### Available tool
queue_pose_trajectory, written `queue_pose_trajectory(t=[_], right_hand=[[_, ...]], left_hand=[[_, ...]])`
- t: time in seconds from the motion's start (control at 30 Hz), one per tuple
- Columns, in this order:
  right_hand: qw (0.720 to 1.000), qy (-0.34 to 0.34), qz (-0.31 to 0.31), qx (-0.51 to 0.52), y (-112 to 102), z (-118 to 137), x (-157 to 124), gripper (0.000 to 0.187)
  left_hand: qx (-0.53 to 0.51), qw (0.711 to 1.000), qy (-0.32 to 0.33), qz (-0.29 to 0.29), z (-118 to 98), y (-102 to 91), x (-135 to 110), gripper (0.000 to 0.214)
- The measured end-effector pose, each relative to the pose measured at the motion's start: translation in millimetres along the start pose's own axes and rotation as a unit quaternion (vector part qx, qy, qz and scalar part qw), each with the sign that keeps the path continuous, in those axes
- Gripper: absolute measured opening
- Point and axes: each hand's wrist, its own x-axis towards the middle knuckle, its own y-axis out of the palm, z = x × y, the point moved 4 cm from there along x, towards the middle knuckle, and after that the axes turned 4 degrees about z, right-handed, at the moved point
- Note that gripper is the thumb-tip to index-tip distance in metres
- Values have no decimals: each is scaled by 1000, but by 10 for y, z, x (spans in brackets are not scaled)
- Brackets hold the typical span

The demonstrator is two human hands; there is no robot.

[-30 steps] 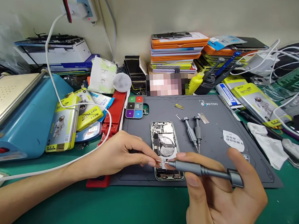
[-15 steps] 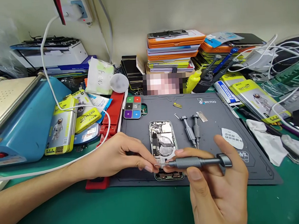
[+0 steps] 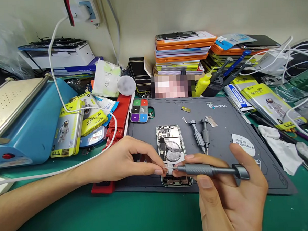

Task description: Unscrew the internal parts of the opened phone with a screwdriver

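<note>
My right hand (image 3: 232, 190) holds a grey precision screwdriver (image 3: 205, 169) almost level, its cap end against the index finger and its thin shaft pointing left. Thumb and index finger of my left hand (image 3: 135, 161) are pinched together at the screwdriver's tip; anything tiny between them is too small to make out. Below both hands an opened phone (image 3: 174, 150) lies on the grey work mat (image 3: 144, 136), its inner parts and round coil exposed. The fingers and the screwdriver cover part of its lower half.
Two more screwdrivers (image 3: 197, 135) lie right of the phone, near a small yellow piece (image 3: 186, 109). A coloured screw tray (image 3: 139, 111) sits at the mat's upper left. A white cable (image 3: 115, 126) loops beside my left arm. Battery packs (image 3: 267, 104) and stacked boxes (image 3: 185, 43) border the mat.
The whole view has shifted slightly, so things appear farther right. My right hand and the screwdriver have moved a little to the right, the tip still at my left fingertips.
</note>
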Motion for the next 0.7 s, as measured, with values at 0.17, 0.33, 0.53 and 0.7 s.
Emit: queue_pose_trajectory(t=[0.17,0.33,0.53,0.7], right_hand=[[1000,-7,0,-18,-2,-7,-24,56],[999,-22,3,-30,-3,-16,-40,57],[1000,-2,4,-8,-6,-23,-24,54],[1000,6,18,2,-1,-17,-2,52]], left_hand=[[6,1000,-18,-12,23,-2,3,12],[15,1000,-24,-13,30,-1,-4,13],[26,999,-22,-8,13,8,-11,13],[17,1000,-23,-13,9,7,-9,13]])
